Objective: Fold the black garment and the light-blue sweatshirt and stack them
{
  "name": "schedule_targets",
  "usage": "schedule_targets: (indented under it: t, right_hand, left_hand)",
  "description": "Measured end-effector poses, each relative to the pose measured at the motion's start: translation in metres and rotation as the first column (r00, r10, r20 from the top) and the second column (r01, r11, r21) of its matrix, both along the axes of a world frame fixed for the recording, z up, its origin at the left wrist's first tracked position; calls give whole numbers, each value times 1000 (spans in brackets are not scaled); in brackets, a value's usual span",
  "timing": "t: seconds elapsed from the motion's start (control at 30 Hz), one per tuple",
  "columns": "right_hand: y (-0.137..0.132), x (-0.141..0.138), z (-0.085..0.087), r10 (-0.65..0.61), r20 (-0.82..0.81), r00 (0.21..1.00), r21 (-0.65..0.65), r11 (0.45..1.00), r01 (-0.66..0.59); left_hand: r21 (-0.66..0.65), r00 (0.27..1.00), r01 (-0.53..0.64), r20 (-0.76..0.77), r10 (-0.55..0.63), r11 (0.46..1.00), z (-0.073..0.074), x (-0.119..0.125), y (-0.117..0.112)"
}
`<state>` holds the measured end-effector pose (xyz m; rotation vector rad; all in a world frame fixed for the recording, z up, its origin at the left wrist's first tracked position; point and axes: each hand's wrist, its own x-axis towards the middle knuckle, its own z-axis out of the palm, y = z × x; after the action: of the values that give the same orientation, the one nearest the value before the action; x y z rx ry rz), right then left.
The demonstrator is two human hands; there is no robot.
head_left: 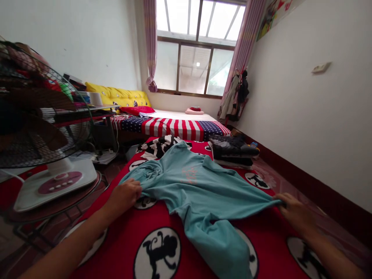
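Observation:
A teal sweatshirt (186, 190) with pink lettering lies spread over a red blanket (116, 240) printed with black monkeys in white circles. My left hand (128, 192) is closed on the bunched teal cloth at the garment's left side, near its drawn-up folds. On the right, my right hand (293, 211) pinches the garment's edge and holds it out taut, a little blurred. One sleeve hangs in loose folds toward me between my two arms.
A black-and-white patterned cloth (159, 147) lies behind the sweatshirt. Folded dark clothes (231, 149) are stacked at the far right. A fan (58, 174) stands on a stool at left. A bed with a flag-patterned cover (174, 128) sits under the window.

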<state>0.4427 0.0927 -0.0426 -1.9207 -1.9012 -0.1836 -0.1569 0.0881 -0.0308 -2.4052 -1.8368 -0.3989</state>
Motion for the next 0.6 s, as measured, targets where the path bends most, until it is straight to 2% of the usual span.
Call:
schedule_targets:
  t: [0.1, 0.2, 0.27, 0.33, 0.43, 0.5, 0.6]
  right_hand:
    - [-19, 41, -1, -113, -81, 990, 67, 991, 118]
    - [-32, 48, -7, -119, -99, 988, 21, 992, 122]
    - [-37, 36, -10, -55, -91, 994, -37, 998, 52]
    - [-38, 16, -11, 22, -97, 995, -39, 999, -26]
    - [-37, -16, -12, 140, -114, 984, -20, 989, -144]
    - [-35, -32, -15, 189, -124, 974, -70, 978, -198]
    - [-32, -45, -25, 198, -141, 970, -187, 957, -223]
  left_hand:
    - [-27, 998, -17, 54, 18, 999, 8, -17, -10]
    - [7, 1000, -5, 29, 4, 1000, 8, -12, -18]
    - [81, 997, 65, 24, -67, 995, 3, 5, -26]
    - [119, 975, 208, 57, -216, 971, -6, 31, -36]
    - [50, 897, 420, 124, -423, 906, -29, 70, -49]
    - [36, 877, 446, 181, -445, 894, -46, 92, -51]
    - [63, 887, 329, 321, -332, 942, -67, 114, -42]
